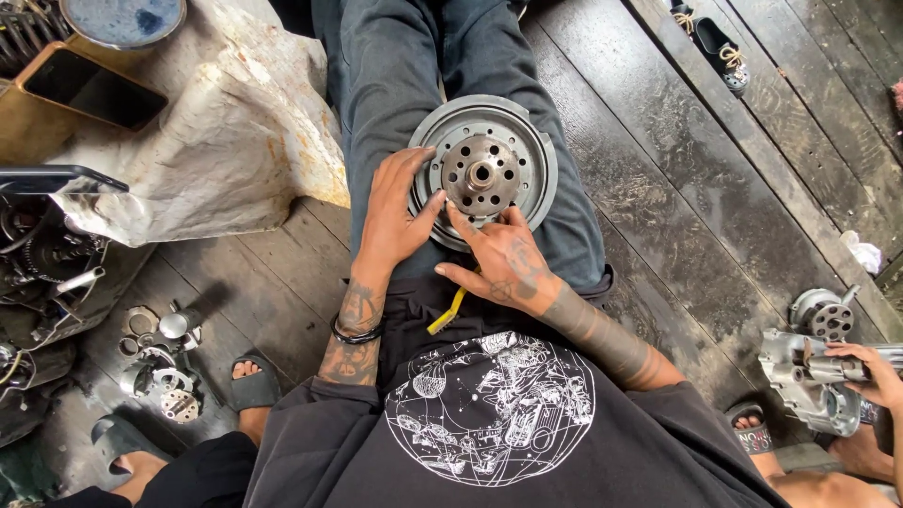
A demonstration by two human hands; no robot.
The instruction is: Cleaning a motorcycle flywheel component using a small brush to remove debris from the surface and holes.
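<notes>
**Desk:** What are the hands doing?

**Photographer:** Both rest on a round grey metal disc (515, 134) lying flat across the person's lap. The left hand (393, 209) lies along the disc's left edge, fingers (411, 162) spread and only lightly curled, thumb stretched along the lower rim; it steadies the part, with nothing closed inside the palm. The right hand (503, 256) sits at the lower edge, its index finger (463, 220) reaching up to touch the rusty perforated hub (482, 173) at the disc's middle. The other fingers are loosely bent (whether they pinch anything small underneath, I cannot tell).

**Desk:** And around the fingers?

**Photographer:** Just below the right thumb, a yellow handle (447, 313) pokes out against the dark clothing. Below the left wrist, a black band (356, 333) circles the forearm. Well left of the left fingers, beyond the lap, loose metal rings and small parts (158, 362) lie on the dark wooden floor (715, 207), and above them sits a crumpled pale sheet (235, 132). Far to the right of the right hand, another person's hand (875, 372) grips a silver engine casing (814, 372). A shoe (720, 52) lies on the planks far beyond the fingertips, upper right.
</notes>
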